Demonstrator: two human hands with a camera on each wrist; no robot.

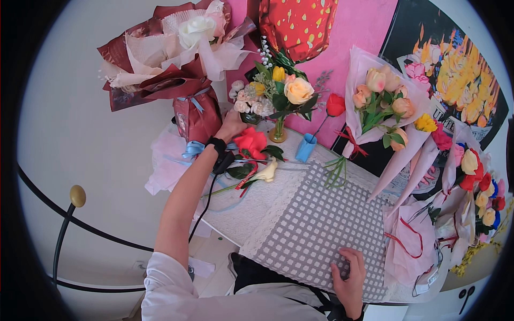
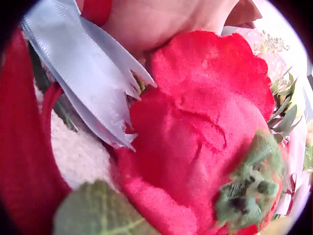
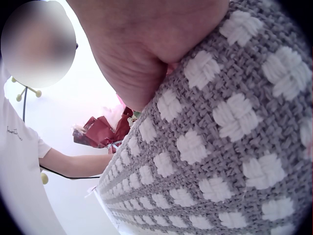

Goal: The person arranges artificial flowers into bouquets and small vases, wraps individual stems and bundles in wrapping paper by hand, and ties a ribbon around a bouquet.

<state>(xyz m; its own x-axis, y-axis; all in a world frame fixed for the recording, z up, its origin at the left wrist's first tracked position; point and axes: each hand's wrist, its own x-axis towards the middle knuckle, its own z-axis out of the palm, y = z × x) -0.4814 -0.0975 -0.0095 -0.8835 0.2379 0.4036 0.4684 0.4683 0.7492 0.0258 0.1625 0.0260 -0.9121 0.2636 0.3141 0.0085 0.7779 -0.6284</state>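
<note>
My left hand (image 1: pixel 231 126) reaches in between the dark red wrapped bouquet (image 1: pixel 199 115) and a cluster of small pale flowers (image 1: pixel 251 101); its fingertips are hidden, so its hold cannot be told. Just in front of it lies a large red flower (image 1: pixel 250 143), which fills much of the left wrist view (image 2: pixel 195 127), beside a pale blue ribbon (image 2: pixel 80 63). My right hand (image 1: pixel 350 278) rests on the grey and white checked cloth (image 1: pixel 316 230), fingers loosely bent, holding nothing.
A glass vase (image 1: pixel 278 134) with mixed flowers and a blue holder (image 1: pixel 305 148) with one red rose (image 1: pixel 335 105) stand at the back. A white lily (image 1: pixel 266 172) lies near the red flower. Several wrapped bouquets line the right, including peach roses (image 1: pixel 376 80).
</note>
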